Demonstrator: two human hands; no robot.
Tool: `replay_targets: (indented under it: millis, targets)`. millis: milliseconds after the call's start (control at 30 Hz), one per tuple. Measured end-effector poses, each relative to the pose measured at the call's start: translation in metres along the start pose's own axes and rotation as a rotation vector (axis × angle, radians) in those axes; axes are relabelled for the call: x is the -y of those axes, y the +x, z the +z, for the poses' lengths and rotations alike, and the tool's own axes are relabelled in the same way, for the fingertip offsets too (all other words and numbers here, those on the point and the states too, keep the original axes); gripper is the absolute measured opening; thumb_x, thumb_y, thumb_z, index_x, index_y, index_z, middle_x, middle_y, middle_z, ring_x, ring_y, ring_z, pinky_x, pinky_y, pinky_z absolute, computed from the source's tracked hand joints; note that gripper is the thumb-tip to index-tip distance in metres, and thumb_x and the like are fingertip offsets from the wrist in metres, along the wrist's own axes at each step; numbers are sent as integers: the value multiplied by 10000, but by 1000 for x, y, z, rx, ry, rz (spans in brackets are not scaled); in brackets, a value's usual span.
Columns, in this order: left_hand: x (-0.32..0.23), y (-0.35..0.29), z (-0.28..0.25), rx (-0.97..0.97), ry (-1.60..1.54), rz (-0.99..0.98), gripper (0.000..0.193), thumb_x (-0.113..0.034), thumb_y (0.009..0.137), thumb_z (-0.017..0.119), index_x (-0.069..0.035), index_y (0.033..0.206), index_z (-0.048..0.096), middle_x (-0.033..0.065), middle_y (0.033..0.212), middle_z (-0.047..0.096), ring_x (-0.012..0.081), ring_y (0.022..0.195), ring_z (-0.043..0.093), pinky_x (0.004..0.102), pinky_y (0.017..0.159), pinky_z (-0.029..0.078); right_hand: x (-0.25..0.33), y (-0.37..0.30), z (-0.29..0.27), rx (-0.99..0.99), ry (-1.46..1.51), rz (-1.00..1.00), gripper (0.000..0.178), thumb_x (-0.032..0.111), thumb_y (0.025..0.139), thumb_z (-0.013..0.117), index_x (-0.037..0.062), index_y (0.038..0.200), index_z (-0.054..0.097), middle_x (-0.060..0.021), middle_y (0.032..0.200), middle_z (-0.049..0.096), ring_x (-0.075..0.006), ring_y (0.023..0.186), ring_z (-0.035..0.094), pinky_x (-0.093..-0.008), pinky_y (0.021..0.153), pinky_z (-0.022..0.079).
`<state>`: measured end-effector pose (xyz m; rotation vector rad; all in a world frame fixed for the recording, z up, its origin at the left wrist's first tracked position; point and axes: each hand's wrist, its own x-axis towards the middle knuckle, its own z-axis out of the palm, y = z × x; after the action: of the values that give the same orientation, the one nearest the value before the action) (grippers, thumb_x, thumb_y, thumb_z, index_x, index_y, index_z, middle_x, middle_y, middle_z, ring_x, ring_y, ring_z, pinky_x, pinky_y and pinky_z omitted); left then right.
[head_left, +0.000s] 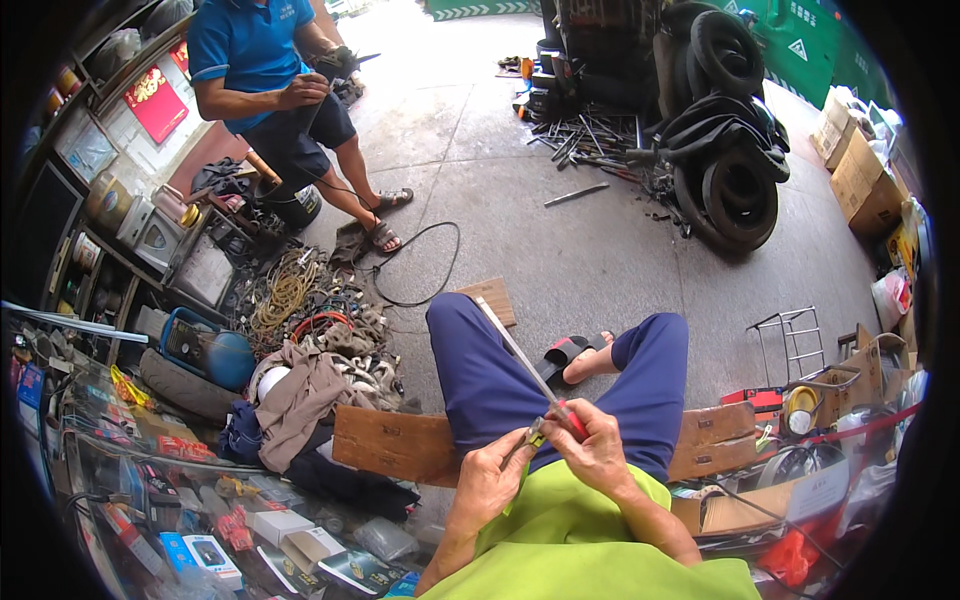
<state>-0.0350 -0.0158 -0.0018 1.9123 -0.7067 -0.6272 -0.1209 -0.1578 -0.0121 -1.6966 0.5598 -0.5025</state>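
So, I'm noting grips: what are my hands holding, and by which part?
Your right hand holds a long metal tool by its red handle; your left hand pinches a small yellowish thing, exact part unclear.

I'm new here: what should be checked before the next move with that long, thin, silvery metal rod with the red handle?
1. Right hand on the red handle of the silvery metal rod: ok, wrapped round it.
2. Left hand holding the small yellow-green piece: ok, pinched.
3. How that piece meets the rod: cannot tell, partly hidden.
4. Rod apart from the person in the blue shirt: ok.
5. Seat beneath: ok, a brown wooden bench.
6. Grey floor free of cables: not ok, a thin black cable loops across it.
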Motion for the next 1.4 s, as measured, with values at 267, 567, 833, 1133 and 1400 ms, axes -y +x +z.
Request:
replay_targets:
  millis: [267,567,833,1133,1400]
  targets:
    - [8,-2,9,-12,-68,-3,253,-104,905,640,-36,1149,646,213,821,657,127,636,580,303,635,499,-7,-1,-2,-30,59,42,214,183,860,729,7,938,634,-11,671,572,-66,619,480,-252,582,439]
    - [11,-2,8,5,-29,-47,251,-140,906,644,-38,1136,654,203,757,629,75,622,511,292,609,489,-8,-2,-3,-20,-17,78,244,219,858,732,5,927,638,4,649,545,-58,612,455,-244,560,414]
    - [6,1,5,9,-77,-49,253,-163,911,664,-51,1138,663,158,882,709,8,819,562,261,680,507,1,-16,4,31,-117,-126,192,126,818,716,16,900,582,-169,605,571,-327,524,604,-361,499,462]
    - [6,7,-23,-158,-223,-130,263,-167,937,636,-1,1139,669,-32,701,588,24,608,475,199,540,388,22,153,-2,337,-272,-312,494,467,922,589,-2,780,646,-120,575,594,-215,486,522,-426,480,399]
    - [21,19,-43,-63,-1205,-130,375,-295,1009,490,-27,1271,518,-9,627,450,85,575,446,233,593,409,61,106,-21,185,120,-162,309,280,949,589,8,805,575,-56,603,514,-107,574,483,-294,534,400]
